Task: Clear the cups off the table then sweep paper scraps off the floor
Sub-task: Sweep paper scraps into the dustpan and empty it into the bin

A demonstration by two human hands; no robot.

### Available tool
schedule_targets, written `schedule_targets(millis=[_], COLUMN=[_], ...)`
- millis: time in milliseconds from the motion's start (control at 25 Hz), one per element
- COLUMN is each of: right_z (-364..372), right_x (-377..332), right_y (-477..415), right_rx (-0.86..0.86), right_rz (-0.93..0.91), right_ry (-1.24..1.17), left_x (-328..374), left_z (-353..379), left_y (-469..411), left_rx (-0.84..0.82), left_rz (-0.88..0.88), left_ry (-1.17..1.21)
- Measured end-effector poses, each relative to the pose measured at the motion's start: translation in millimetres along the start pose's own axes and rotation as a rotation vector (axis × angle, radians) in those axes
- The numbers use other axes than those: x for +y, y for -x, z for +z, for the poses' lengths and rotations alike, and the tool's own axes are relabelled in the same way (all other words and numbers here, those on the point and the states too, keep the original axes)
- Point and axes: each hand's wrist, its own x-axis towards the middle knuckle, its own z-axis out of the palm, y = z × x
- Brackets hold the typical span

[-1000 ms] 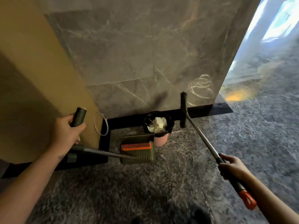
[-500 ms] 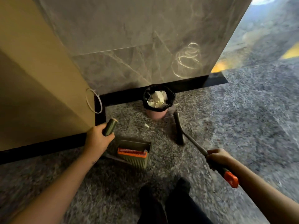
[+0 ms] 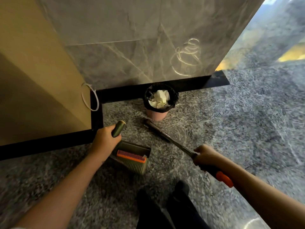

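while the left hand grips the dustpan handle, the right hand grips the broom; its blurred head lies at six o'clock of the bin; paper fills it.

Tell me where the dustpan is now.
In the head view the dustpan is low and left of centre, just under the left hand gripping its handle, nearer than the bin, left of the broom.
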Motion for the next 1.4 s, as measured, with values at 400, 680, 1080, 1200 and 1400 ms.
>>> schedule_targets(millis=[400, 680, 1080, 1200, 1400], right_z=[28.2, 29.9, -2.7, -3.6, -10.9], right_x=[-59.5, -37.7, -13.5, -5.6, 17.8], right_y=[-48.4, -5.3, 38.4, 36.7, 33.1], right_rx=[-0.001, -0.162, -0.129, -0.066, 0.009], right_rz=[-0.049, -0.098, -0.062, -0.019, 0.058], right_ry=[0.259, 0.377, 0.211, 0.134, -0.074], left_x=[-10.8, -11.6, -19.8, -17.8, -6.5], left_z=[-9.8, -6.2, -4.5, -1.5, 1.9], left_y=[-40.3, -44.4, -39.1, -36.9, -19.6], left_rx=[-0.107, -0.124, -0.331, -0.539, -0.442], left_rz=[0.084, 0.075, -0.032, -0.198, -0.136], left_ry=[0.027, 0.017, -0.006, 0.302, 0.169])
